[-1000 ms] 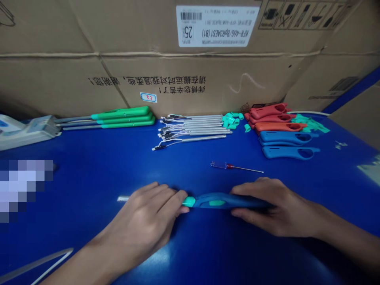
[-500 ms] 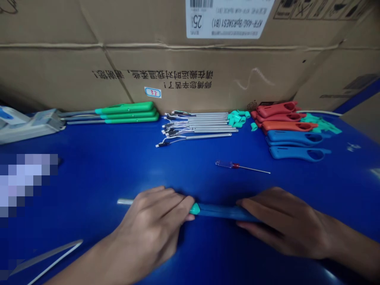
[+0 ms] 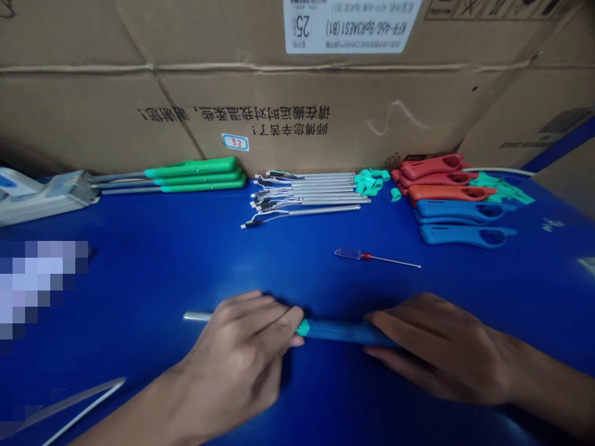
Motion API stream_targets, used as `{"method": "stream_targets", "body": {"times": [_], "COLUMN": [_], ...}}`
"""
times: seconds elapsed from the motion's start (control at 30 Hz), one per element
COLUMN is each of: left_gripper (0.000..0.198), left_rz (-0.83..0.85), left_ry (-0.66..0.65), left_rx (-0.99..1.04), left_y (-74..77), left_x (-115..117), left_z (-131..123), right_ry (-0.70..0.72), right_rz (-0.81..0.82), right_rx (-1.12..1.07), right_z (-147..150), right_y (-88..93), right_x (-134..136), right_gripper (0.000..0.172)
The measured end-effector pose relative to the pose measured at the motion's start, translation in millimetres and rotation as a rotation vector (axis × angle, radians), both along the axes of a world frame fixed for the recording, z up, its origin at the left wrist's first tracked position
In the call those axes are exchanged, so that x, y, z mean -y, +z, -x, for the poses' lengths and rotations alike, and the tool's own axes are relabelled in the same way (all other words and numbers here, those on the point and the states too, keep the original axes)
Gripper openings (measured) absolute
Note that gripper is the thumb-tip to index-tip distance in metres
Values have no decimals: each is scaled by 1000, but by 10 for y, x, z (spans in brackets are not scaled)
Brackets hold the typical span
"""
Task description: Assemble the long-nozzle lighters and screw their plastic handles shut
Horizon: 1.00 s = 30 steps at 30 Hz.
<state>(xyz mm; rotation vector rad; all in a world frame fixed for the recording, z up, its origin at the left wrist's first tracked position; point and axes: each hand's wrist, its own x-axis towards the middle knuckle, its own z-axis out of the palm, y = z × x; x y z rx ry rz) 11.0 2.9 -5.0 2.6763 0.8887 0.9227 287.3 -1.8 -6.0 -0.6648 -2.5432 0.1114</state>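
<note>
A long lighter with a blue handle [image 3: 341, 330], a teal collar and a metal tube [image 3: 195, 316] lies across the blue table [image 3: 186, 260] in front of me. My left hand [image 3: 246, 350] is closed over the tube next to the teal collar. My right hand [image 3: 437, 347] is wrapped round the blue handle's rear end. Only the tube's left tip and the handle's middle show between and beside my hands.
A small red-handled screwdriver [image 3: 372, 257] lies just beyond my hands. Along the cardboard box [image 3: 297, 111] at the back lie green-handled lighters [image 3: 195, 173], bare metal tubes with wires [image 3: 307, 195], teal caps [image 3: 369, 181], red shells [image 3: 437, 176] and blue shells [image 3: 465, 223].
The blue handle has turned about its length: its teal button faced up a second ago and is out of sight now. Both hands have stayed on the lighter.
</note>
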Motion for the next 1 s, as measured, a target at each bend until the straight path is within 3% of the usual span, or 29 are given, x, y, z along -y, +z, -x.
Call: {"method": "stream_targets", "body": {"times": [0.17, 0.3, 0.63, 1.0], "left_gripper": [15, 15, 20, 9], "left_rz": [-132, -155, -92, -14], "left_ry": [23, 50, -41, -77], "left_rx": [-20, -54, -33, 18], "left_y": [12, -12, 75, -73], "left_x": [-32, -18, 3, -12], "left_z": [0, -18, -43, 4], "right_ry": [-66, -56, -30, -43], "right_rz": [72, 9, -54, -38], "right_rx": [-98, -88, -58, -77], "right_z": [17, 30, 149, 148], "right_y": [-55, -34, 38, 27], "right_x": [-2, -27, -66, -50], "right_gripper": [16, 16, 15, 16]}}
